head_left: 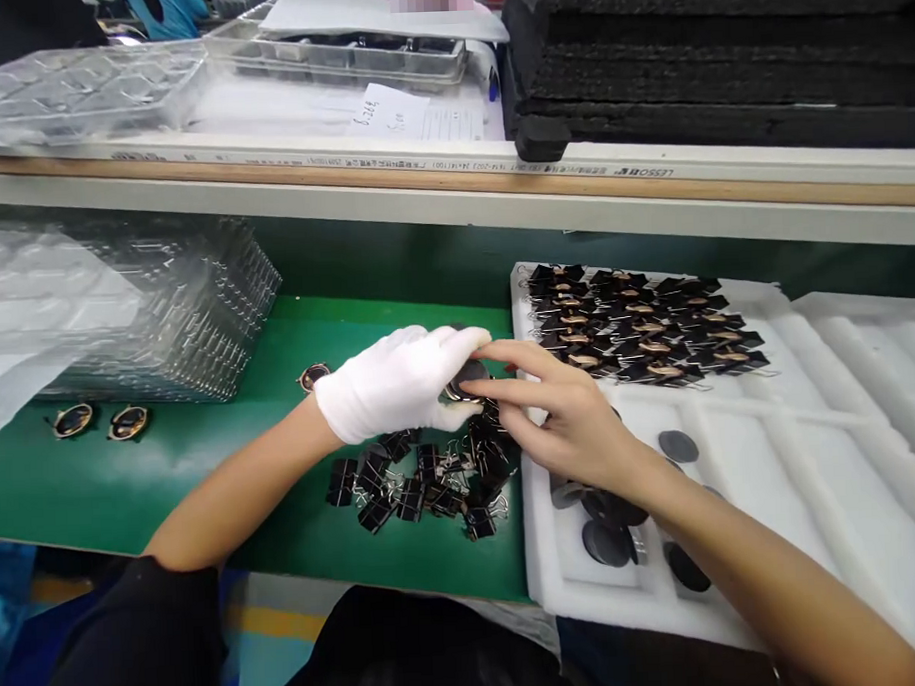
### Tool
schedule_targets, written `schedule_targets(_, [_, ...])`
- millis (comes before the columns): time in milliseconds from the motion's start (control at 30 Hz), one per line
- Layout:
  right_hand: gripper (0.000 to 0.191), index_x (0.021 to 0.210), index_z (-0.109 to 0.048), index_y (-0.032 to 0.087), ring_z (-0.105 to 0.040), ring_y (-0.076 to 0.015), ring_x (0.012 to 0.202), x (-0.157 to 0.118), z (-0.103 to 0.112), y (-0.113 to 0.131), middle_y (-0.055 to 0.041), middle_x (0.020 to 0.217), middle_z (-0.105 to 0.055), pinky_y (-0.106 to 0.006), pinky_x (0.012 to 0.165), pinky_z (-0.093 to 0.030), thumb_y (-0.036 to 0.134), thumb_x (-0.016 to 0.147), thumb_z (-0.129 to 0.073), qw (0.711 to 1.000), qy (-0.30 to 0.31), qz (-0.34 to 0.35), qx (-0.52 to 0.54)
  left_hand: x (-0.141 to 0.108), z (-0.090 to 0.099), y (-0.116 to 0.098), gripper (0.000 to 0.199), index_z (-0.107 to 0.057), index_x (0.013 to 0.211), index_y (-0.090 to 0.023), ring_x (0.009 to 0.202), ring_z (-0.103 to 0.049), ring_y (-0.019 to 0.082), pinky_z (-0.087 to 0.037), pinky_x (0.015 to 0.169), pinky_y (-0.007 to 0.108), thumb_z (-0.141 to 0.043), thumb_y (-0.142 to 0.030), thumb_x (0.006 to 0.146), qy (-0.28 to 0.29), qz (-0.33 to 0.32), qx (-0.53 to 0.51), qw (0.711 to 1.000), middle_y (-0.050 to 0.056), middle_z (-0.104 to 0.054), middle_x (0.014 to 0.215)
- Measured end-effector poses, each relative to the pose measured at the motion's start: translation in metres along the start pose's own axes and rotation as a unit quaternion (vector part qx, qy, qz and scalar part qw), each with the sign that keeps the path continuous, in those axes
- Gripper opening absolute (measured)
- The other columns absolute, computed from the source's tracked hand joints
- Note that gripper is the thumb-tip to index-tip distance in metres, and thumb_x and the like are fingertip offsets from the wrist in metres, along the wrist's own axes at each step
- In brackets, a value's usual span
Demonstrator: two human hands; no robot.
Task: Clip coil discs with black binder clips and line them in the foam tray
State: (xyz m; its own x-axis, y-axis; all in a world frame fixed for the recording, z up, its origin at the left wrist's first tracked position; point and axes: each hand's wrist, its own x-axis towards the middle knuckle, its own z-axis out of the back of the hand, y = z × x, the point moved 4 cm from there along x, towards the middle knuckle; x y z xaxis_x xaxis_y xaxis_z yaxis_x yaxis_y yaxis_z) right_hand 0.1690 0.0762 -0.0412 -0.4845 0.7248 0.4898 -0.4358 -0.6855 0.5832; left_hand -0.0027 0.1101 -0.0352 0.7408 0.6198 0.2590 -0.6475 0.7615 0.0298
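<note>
My gloved left hand [399,383] is closed round a small dark round disc [471,375], in front of me above the green table. From the right, my bare right hand [565,409] reaches to the same disc, its fingertips pressed on the disc's face and edge. The glove hides most of what lies beneath the disc. Just below both hands spreads a pile of black binder clips [410,500] with silver wire handles. A gold-rimmed oval piece [314,376] lies beside my left wrist.
Two gold-rimmed pieces [73,421] lie at left, before stacked clear plastic trays [194,322]. At right, a white foam tray [814,471] bears rows of binder clips [644,326] clamped on gold-edged pieces, plus loose dark discs [606,544]. A shelf edge [452,198] crosses above, carrying black foam sheets [718,64].
</note>
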Motion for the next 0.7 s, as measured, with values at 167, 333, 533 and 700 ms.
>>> schedule_targets(167, [0.031,0.111,-0.071,0.021,-0.073,-0.0202,0.081,-0.001,-0.019,-0.028,-0.0074,0.098,-0.076,-0.035,0.072,-0.063,0.041,0.088,-0.076,0.904,0.008,-0.325,0.277,0.001,0.003,-0.009,0.055,-0.039,0.147,-0.011,0.082,-0.068,0.025,-0.045,0.072,0.035,-0.049,-0.042,0.103,0.007,-0.059,0.03,0.998,0.008,-0.07,0.094])
schedule_targets(333, [0.027,0.091,-0.078,0.019,-0.071,-0.0143,0.071,-0.003,-0.023,-0.04,-0.0063,0.087,-0.078,-0.023,0.061,-0.055,0.045,0.088,-0.078,0.856,0.018,-0.386,0.342,-0.01,0.007,0.013,0.055,-0.059,0.13,-0.017,0.081,-0.068,0.024,-0.041,0.068,0.032,-0.052,-0.061,0.098,0.1,-0.008,0.027,0.995,0.01,-0.071,0.101])
schedule_targets(533, [0.024,0.087,-0.075,0.019,-0.073,-0.0137,0.067,-0.003,-0.012,-0.05,-0.0036,0.088,-0.076,-0.021,0.058,-0.055,0.041,0.083,-0.085,0.779,-0.036,-0.442,0.443,-0.025,-0.029,0.028,0.055,-0.061,0.063,-0.02,0.05,-0.051,0.02,-0.026,0.055,0.03,-0.045,-0.062,0.096,0.325,0.098,-0.001,0.941,0.004,-0.051,0.053])
schedule_targets(700, [0.026,0.09,-0.074,0.019,-0.072,-0.0107,0.07,-0.002,-0.011,-0.051,-0.0017,0.088,-0.075,-0.019,0.064,-0.057,0.038,0.08,-0.089,0.772,-0.02,-0.419,0.477,-0.016,-0.036,0.031,0.04,-0.047,0.058,-0.022,0.049,-0.033,0.014,-0.019,0.054,0.031,-0.05,-0.044,0.091,0.295,0.104,-0.091,0.945,-0.001,-0.041,0.053])
